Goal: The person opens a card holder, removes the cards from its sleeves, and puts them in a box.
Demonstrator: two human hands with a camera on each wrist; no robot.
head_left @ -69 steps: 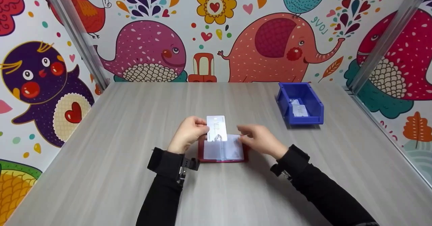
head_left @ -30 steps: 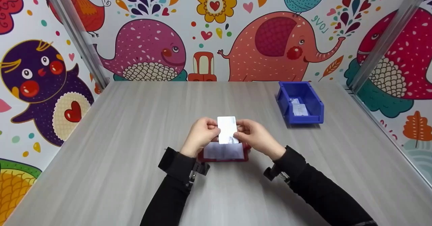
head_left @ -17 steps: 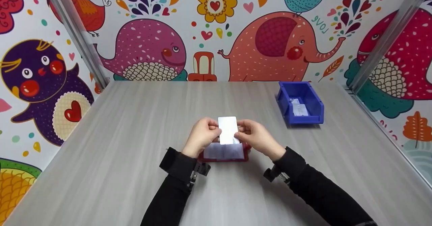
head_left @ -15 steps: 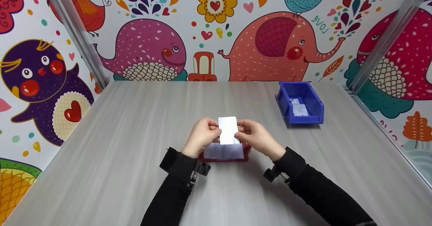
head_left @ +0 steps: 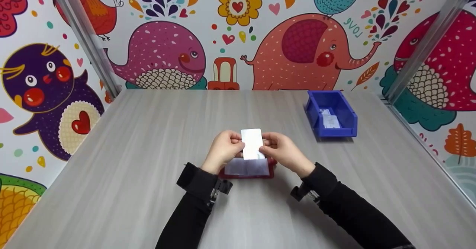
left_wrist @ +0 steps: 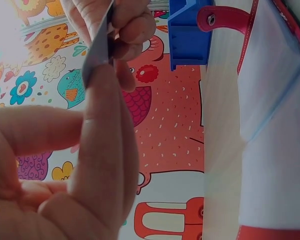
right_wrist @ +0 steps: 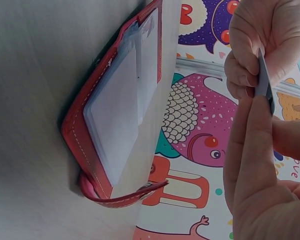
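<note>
A white card (head_left: 252, 144) is held upright between both hands, above a red card holder (head_left: 247, 168) that lies open on the table. My left hand (head_left: 222, 149) pinches the card's left edge; my right hand (head_left: 285, 150) pinches its right edge. Edge-on, the thin card (right_wrist: 263, 80) shows between the fingertips in the right wrist view. There the card holder (right_wrist: 77, 122) displays clear sleeves (right_wrist: 112, 115) and a strap (right_wrist: 125, 200) with a snap. In the head view the card hides the holder's upper part.
A blue bin (head_left: 336, 131) with several white cards (head_left: 330, 121) inside stands at the back right of the grey table (head_left: 156, 130). Walls printed with cartoon animals (head_left: 297, 55) close off the back and sides.
Earlier the left hand alone held the card, its printed face showing, while the right hand was at the holder. Now both hands hold it, a plain white face showing. Over the last half second little moves.
</note>
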